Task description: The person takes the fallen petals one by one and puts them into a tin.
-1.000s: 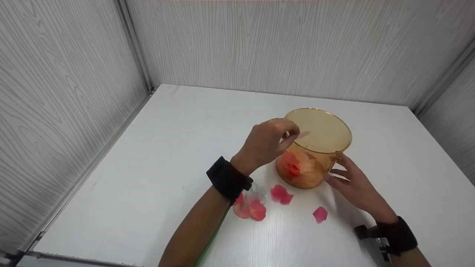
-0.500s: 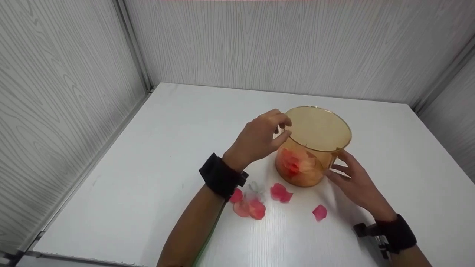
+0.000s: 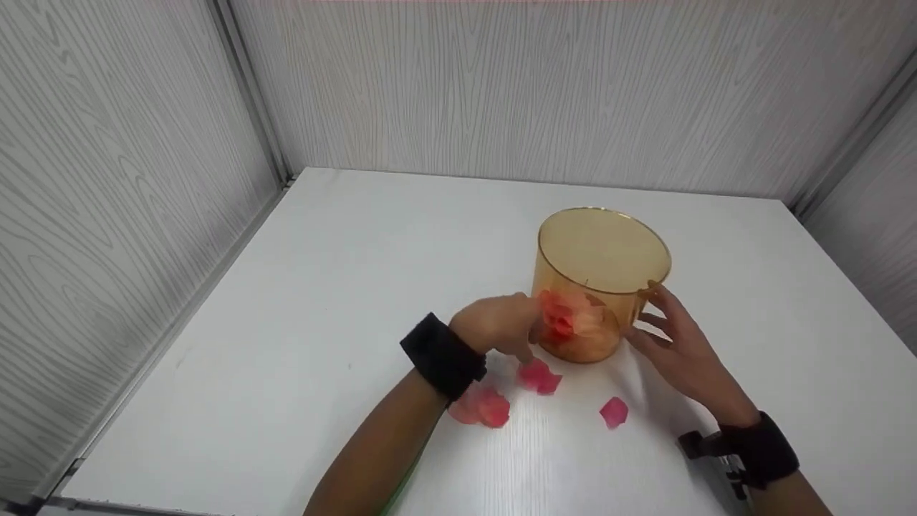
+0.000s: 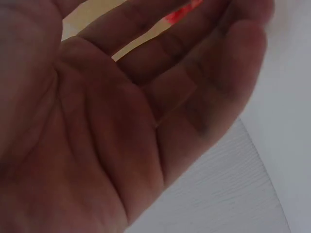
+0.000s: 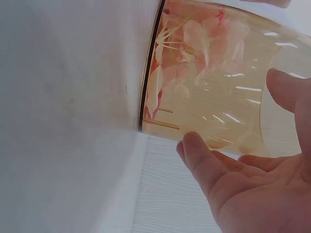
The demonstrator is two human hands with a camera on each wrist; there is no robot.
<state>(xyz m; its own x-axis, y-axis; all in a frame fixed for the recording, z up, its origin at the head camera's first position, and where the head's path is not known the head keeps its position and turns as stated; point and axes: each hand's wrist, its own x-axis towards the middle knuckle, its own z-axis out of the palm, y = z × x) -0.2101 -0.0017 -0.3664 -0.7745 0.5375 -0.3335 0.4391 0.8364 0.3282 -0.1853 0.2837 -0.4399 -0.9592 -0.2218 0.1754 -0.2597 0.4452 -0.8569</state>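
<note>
A see-through amber container (image 3: 602,287) stands upright on the white table, with red and peach artificial flower petals (image 5: 199,43) inside it near the bottom. My right hand (image 3: 680,351) holds its right side, one finger near the rim and the thumb lower on the wall. Beside the container's lower left, my left hand (image 3: 498,322) points down just above a pink petal (image 3: 539,376) on the table. Its fingertips are partly hidden in the head view. From the left wrist, the fingers of the left hand (image 4: 121,111) look loosely bent, and nothing shows in the palm.
More pink petals (image 3: 491,407) lie below the left wrist, partly covered by it. A single magenta petal (image 3: 614,413) lies in front of the container. Pale wood-grain panels (image 3: 530,93) stand behind the table and on both sides.
My left hand has left the container's rim and dropped toward the petals on the table. The petal it held over the opening is out of its fingers. The right hand stays at the container.
</note>
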